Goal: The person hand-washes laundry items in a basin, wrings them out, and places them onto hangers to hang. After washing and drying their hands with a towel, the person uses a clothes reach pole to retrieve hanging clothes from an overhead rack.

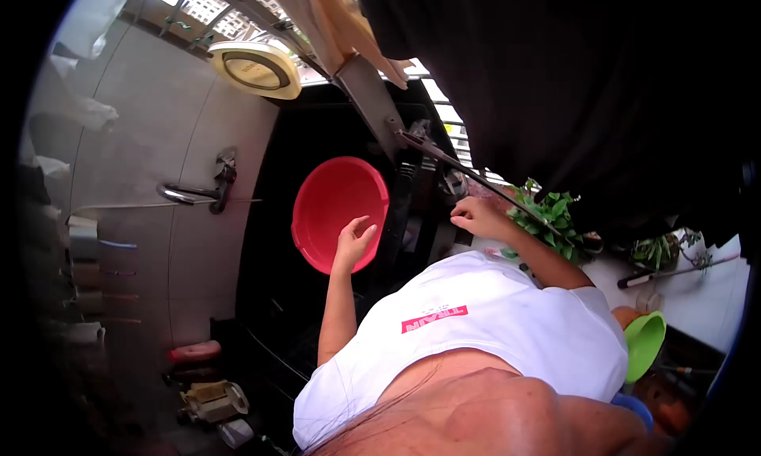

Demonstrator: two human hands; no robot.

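Observation:
My left hand (353, 240) hovers over the near rim of a red plastic basin (333, 198). Its thumb and fingers are apart, and nothing shows between them. The basin's inside looks bare red; it rests in a dark sink area (265, 242). To the right of the basin, my right hand (479, 216) is held in front of my chest with its fingers bent together toward the thumb. Whatever it holds, if anything, is too small to make out. A thin dark rod (468, 170) slants just beyond this hand, and a green leafy plant (547, 206) is beside the forearm.
A chrome tap (194, 193) sticks out from the tiled wall (135, 155) at left. A folded cream basin (255, 70) leans by the barred window. Dark cloth (571, 75) hangs at upper right. A green bowl (646, 345) is low at right.

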